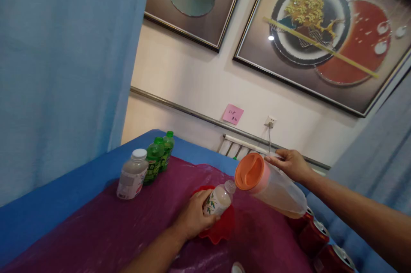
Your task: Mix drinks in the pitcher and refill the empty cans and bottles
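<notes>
My left hand (197,217) is wrapped round a small plastic bottle (218,201) with a leafy label, tilted to the right, its mouth uncapped. Beneath it lies a red wavy-edged dish (221,232). My right hand (290,163) grips the handle of a translucent pitcher (282,191) with an orange lid (252,171). The pitcher is tipped to the left, and brownish liquid lies in its lower part. Its lid is close beside the bottle's mouth; whether they touch, or any liquid flows between them, I cannot tell.
A white-capped bottle (132,176) and two green bottles (154,161) stand at the back left on purple plastic sheeting (105,226) over a blue-covered table (51,213). Several red cans (313,234) line the right side. A white cap (237,268) shows at the bottom edge.
</notes>
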### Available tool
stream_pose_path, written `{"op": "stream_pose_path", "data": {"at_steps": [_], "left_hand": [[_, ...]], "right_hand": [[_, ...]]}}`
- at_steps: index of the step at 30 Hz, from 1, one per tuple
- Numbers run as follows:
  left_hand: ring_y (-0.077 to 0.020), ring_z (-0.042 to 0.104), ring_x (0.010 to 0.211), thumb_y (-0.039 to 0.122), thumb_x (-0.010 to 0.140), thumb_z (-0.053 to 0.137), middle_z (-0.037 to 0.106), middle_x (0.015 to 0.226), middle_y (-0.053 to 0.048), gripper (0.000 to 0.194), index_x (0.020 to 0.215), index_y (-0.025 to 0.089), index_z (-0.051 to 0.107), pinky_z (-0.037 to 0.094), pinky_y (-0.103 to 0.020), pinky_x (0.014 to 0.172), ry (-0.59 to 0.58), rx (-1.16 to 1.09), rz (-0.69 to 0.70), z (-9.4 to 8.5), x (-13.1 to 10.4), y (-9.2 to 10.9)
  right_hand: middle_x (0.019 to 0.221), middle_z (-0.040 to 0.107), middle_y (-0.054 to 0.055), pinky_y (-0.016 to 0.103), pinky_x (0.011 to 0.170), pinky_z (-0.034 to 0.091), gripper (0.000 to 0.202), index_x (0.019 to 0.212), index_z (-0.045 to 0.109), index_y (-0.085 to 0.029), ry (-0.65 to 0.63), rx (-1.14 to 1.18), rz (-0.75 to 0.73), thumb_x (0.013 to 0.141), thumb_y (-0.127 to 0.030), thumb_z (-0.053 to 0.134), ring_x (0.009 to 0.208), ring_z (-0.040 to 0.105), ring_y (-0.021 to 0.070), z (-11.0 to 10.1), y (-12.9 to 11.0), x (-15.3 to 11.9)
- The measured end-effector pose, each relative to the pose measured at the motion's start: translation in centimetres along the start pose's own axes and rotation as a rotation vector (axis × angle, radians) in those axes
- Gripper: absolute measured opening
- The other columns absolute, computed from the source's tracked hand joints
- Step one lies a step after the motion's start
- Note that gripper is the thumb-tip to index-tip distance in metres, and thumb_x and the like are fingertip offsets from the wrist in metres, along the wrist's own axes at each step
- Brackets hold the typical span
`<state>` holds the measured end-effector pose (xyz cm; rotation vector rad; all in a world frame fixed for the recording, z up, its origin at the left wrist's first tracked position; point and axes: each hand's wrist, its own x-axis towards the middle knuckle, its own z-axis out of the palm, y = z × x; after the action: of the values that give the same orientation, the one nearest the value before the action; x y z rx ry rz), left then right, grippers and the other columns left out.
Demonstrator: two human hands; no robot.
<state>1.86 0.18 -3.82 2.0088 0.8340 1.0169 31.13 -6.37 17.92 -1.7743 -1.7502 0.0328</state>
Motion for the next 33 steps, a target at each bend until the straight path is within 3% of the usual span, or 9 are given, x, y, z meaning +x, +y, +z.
{"op": "stream_pose_path", "data": {"at_steps": [25,33], "left_hand": [[-0.0302,0.06,0.122,0.018,0.059,0.082,0.069,0.129,-0.008,0.07,0.127,0.023,0.065,0.043,-0.04,0.109,0.005,0.01,-0.038,-0.2,-0.21,0.9],[-0.029,0.062,0.116,0.02,0.059,0.083,0.07,0.124,-0.007,0.067,0.124,0.023,0.066,0.046,-0.038,0.104,0.0,-0.007,-0.01,-0.22,-0.19,0.47]], "right_hand": [[0.053,0.034,-0.006,0.025,0.047,0.023,0.061,0.057,0.041,-0.024,-0.021,-0.001,0.032,0.071,-0.079,0.061,0.052,0.032,0.0105,-0.07,-0.17,-0.16],[0.053,0.033,-0.006,0.025,0.048,0.022,0.062,0.056,0.039,-0.024,-0.003,-0.01,0.015,0.072,-0.079,0.061,0.052,0.031,0.0104,-0.11,-0.3,-0.22]]}}
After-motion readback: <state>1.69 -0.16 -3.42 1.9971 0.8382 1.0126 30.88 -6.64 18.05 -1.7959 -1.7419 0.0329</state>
